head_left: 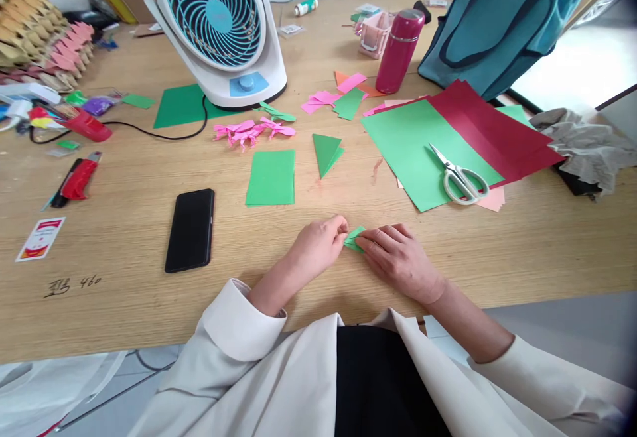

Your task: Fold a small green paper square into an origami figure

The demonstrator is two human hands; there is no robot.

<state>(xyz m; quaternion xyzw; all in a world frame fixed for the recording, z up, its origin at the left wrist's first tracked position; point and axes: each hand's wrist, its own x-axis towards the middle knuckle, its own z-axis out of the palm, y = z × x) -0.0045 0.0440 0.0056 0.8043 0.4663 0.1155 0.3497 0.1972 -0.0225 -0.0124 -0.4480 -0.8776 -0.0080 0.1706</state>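
Note:
A small folded piece of green paper (353, 239) lies on the wooden table (129, 317) between my two hands. My left hand (318, 246) pinches its left end with thumb and forefinger. On its right end press the fingers of my right hand (398, 258), held together. Beyond them are a stack of green paper squares (271, 177) and a folded green triangle (326, 152). Pink folded paper figures (251, 132) sit behind the stack. White-handled scissors (460, 182) rest on large green sheets (423, 152) at the right.
A black phone (190, 230) lies to the left. Further back stand a fan (219, 26), a dark pink bottle (399, 52) and a teal bag (497, 26). Red sheets (497, 132) lie at the right, a red-handled cutter (79, 177) at the left.

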